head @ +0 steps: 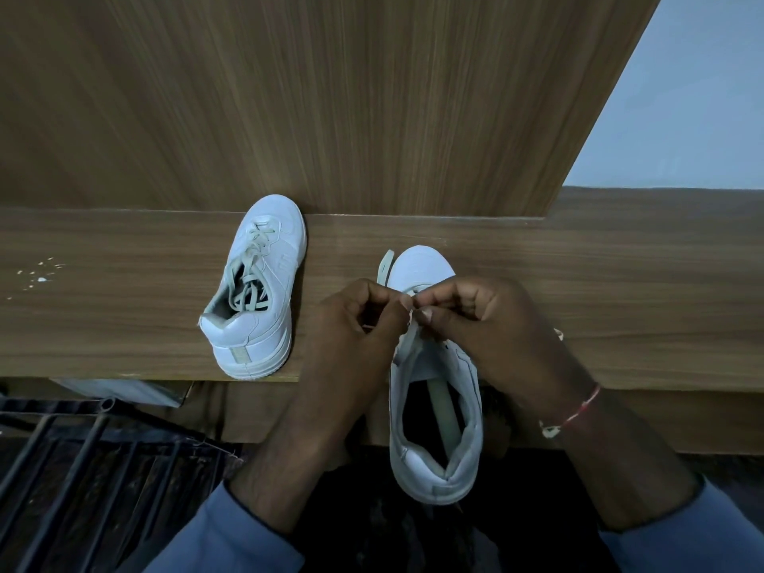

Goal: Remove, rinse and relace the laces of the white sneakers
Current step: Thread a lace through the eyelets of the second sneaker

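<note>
Two white sneakers are on a wooden ledge (620, 283). The left sneaker (258, 291) stands with its toe against the back panel, and grey laces (248, 283) are threaded through it and lie loose inside. The right sneaker (436, 407) lies toe-away, with its heel hanging over the ledge's front edge. Its grey lace (386, 266) runs out past the toe on the left. My left hand (359, 320) and my right hand (475, 316) meet over its eyelets, and both pinch the lace with fingertips. The eyelets are hidden under my fingers.
A tall wooden panel (330, 97) rises behind the ledge. White crumbs (39, 275) dot the ledge at the far left. Below the ledge at lower left is a dark metal rack (82, 469). A pale wall (694, 117) shows at upper right.
</note>
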Tool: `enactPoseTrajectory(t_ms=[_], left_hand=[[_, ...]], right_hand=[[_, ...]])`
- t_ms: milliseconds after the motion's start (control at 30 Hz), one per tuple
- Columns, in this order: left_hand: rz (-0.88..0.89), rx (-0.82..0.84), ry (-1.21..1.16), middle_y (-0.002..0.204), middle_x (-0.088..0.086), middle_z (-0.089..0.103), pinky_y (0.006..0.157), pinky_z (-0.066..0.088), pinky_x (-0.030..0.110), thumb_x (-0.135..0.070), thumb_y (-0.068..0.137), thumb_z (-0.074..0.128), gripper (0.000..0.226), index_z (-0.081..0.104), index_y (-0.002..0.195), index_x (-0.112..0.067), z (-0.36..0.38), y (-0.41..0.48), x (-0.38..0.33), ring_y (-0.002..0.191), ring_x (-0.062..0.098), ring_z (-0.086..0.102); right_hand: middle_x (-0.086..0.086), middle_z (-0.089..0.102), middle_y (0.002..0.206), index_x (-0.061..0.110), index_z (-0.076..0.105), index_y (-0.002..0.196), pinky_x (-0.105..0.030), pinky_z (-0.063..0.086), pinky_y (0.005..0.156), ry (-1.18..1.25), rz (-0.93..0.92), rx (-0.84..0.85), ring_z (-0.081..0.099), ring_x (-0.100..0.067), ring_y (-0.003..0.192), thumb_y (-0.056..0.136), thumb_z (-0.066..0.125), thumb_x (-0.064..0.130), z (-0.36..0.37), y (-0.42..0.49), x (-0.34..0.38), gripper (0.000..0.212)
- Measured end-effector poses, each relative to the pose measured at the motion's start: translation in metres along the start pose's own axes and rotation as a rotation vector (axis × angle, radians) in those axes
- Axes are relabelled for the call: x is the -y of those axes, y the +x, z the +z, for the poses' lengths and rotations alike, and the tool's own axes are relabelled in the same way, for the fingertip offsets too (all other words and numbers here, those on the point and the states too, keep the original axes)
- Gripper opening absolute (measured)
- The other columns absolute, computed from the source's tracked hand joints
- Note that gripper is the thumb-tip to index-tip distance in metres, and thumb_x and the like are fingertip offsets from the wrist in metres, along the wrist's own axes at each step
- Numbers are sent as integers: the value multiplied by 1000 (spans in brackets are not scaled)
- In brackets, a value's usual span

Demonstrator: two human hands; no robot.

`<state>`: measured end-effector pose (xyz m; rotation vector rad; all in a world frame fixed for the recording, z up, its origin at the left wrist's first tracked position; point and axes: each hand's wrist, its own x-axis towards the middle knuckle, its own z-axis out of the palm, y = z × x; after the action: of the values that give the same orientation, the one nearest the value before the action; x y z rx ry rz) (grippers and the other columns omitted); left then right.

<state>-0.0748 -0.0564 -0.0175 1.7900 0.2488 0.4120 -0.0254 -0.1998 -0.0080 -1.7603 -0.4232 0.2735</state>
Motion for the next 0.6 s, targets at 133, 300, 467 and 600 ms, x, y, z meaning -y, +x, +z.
enactPoseTrajectory(t_ms=[133, 300, 467, 600], left_hand=[[50, 8, -14, 69, -4, 70, 67, 56, 37, -15, 90, 65, 14, 69, 77, -18, 1, -1, -1, 67, 10, 66], [66, 180, 41, 98, -14, 66, 75, 48, 14, -40, 82, 71, 32, 62, 110, -28, 3, -5, 2, 92, -1, 61], [334, 220, 474, 100, -7, 56, 82, 49, 33, -38, 77, 63, 24, 69, 92, -20, 24, -6, 25, 97, 12, 53], [321, 134, 484, 93, -6, 54, 70, 49, 33, -23, 77, 63, 6, 66, 79, -17, 31, 1, 28, 86, 13, 53]], right_hand=[[-8, 75, 81, 10, 73, 92, -23, 52, 68, 24, 29, 17, 68, -12, 72, 87, 69, 2, -2, 1, 2, 10], [-9, 71, 71, 6, 55, 94, -31, 59, 63, 612, 228, -118, 70, -20, 66, 98, 49, 7, -3, 5, 19, 7], [-2, 53, 60, 13, 52, 86, -17, 34, 36, 858, 372, -200, 37, -7, 36, 97, 50, 11, -14, 3, 32, 12], [3, 69, 69, 19, 61, 84, -21, 36, 42, -88, 244, -200, 48, -5, 41, 94, 58, 15, -19, -2, 22, 11]])
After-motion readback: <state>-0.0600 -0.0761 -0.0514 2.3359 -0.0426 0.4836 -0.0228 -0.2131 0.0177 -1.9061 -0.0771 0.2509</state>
